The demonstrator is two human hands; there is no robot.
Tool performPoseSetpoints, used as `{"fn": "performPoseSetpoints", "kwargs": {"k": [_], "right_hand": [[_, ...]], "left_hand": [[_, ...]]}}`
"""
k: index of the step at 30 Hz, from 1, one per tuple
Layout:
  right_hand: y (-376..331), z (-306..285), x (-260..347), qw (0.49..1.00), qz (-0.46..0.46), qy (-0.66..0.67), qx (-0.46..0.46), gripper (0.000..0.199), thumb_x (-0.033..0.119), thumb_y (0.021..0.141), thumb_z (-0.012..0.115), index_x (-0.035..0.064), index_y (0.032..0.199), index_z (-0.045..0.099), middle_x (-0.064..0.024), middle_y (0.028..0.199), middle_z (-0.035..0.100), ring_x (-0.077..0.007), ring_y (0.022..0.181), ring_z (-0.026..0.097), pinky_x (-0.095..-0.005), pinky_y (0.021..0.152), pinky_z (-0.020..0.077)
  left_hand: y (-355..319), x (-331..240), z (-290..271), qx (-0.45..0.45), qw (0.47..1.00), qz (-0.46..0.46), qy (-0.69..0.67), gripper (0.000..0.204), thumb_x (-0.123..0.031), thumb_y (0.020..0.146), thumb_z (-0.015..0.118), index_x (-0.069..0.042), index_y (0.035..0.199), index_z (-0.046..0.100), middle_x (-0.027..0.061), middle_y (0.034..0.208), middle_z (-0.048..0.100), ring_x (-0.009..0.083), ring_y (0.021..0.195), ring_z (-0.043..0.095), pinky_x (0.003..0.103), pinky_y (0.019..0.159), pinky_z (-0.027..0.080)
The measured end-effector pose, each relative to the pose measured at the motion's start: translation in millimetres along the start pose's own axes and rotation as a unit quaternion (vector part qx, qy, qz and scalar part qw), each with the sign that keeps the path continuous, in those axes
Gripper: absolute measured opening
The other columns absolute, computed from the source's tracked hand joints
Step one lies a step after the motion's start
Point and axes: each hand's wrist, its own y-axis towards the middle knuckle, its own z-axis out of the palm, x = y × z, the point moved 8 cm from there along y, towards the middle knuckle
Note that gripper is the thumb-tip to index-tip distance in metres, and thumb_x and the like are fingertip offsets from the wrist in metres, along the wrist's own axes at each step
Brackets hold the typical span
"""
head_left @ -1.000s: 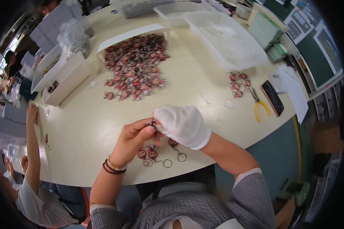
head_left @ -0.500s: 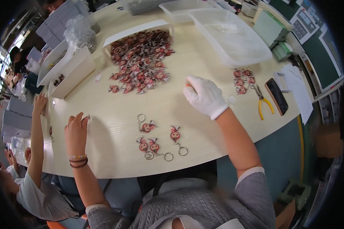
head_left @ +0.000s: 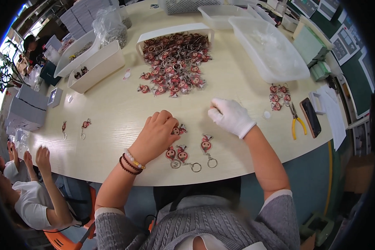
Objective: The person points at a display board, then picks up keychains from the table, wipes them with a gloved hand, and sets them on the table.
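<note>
My bare left hand [head_left: 156, 135], with bead bracelets at the wrist, has its fingers bent together over a red cartoon-figure keychain [head_left: 178, 129], whose ring is hidden beneath them. My right hand [head_left: 232, 118], in a white glove, is closed just above the table; whatever it holds, if anything, is hidden. Between my hands and the near edge lie a pair of similar keychains [head_left: 182, 155] side by side and a single keychain [head_left: 206, 145] with its ring toward me. Off to the left, a keychain [head_left: 86, 123] rests beside another keychain [head_left: 64, 127].
A heap of keychains [head_left: 175, 71] spills from a white bin [head_left: 177, 28]. Clear plastic tub [head_left: 291, 73], yellow-handled pliers [head_left: 296, 123], phone [head_left: 310, 118] and a small keychain group [head_left: 279, 98] are right. A long white box [head_left: 102, 64] stands left. A co-worker's hand [head_left: 43, 159] is at the left edge.
My left hand has come from the left side to the keychain in the middle; a keychain now lies where it was. The co-worker's hand has drawn back. The view has shifted.
</note>
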Motion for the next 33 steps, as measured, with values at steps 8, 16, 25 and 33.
{"fn": "performPoseSetpoints", "kwargs": {"k": [8,16,25,33], "right_hand": [[-12.2,23.0,33.5,0.991,-0.125,0.051,0.005,0.018,0.021,0.079,0.053,0.0068,0.089,0.055,-0.0139,0.080,0.060,-0.0314,0.075,0.059,-0.0408,0.065,0.0472],[-21.3,9.0,52.2,0.975,-0.174,0.018,-0.136,0.015,0.018,0.079,0.058,0.0083,0.087,0.050,-0.0082,0.076,0.055,-0.0270,0.068,0.060,-0.0352,0.057,0.0489],[-18.1,7.6,58.6,0.964,-0.181,-0.077,-0.179,0.014,0.014,0.076,0.058,0.0080,0.087,0.051,-0.0074,0.073,0.055,-0.0225,0.062,0.060,-0.0320,0.048,0.0477],[-16.3,16.7,66.9,0.959,-0.179,-0.128,-0.180,0.011,0.015,0.079,0.051,0.0063,0.083,0.047,-0.0086,0.073,0.053,-0.0226,0.060,0.060,-0.0340,0.047,0.0470]], "left_hand": [[21.0,3.4,3.4,-0.085,0.993,-0.024,-0.082,0.014,-0.013,0.075,0.063,-0.004,0.083,0.056,0.0081,0.073,0.058,0.0265,0.067,0.052,0.035,0.074,0.037],[21.3,-22.4,-4.2,-0.095,0.987,-0.018,-0.125,0.010,-0.007,0.082,0.054,-0.002,0.091,0.058,0.0101,0.061,0.054,0.0273,0.058,0.051,0.033,0.064,0.037],[29.2,-27.2,-5.4,-0.147,0.986,-0.008,-0.079,0.024,-0.002,0.082,0.050,0.004,0.105,0.053,0.0129,0.071,0.057,0.0288,0.062,0.052,0.036,0.064,0.038],[17.6,-24.3,3.3,-0.127,0.985,-0.011,-0.115,0.038,-0.001,0.083,0.047,0.006,0.119,0.045,0.0217,0.089,0.058,0.0345,0.075,0.056,0.038,0.069,0.042]]}}
